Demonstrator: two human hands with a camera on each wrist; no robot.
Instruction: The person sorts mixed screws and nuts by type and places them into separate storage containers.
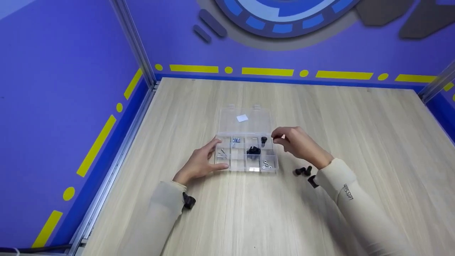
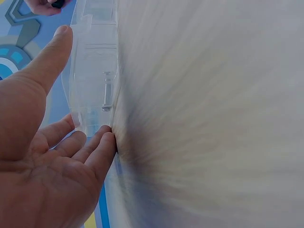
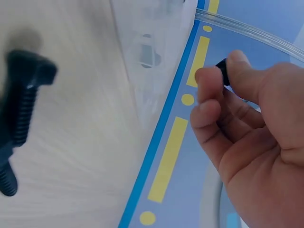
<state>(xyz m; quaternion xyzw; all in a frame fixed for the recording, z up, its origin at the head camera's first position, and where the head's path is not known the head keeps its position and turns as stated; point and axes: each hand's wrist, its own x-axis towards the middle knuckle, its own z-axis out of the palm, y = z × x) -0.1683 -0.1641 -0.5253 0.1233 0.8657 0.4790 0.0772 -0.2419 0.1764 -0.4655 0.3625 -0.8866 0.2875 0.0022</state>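
Observation:
A clear plastic compartment box lies on the table with its lid swung back. My left hand holds the box's left end, thumb along the front edge and fingers at the far corner. In the left wrist view, the fingertips touch the box wall. Beside the box's right end, my right hand pinches a small black piece between thumb and index finger; the fingers hide most of it. Within the box are a black bolt, a heap of black parts, silvery screws and nuts.
Loose black bolts lie on the wooden table by the right wrist. A white label shows on the lid. Blue panels with yellow marks border the table at the back and left.

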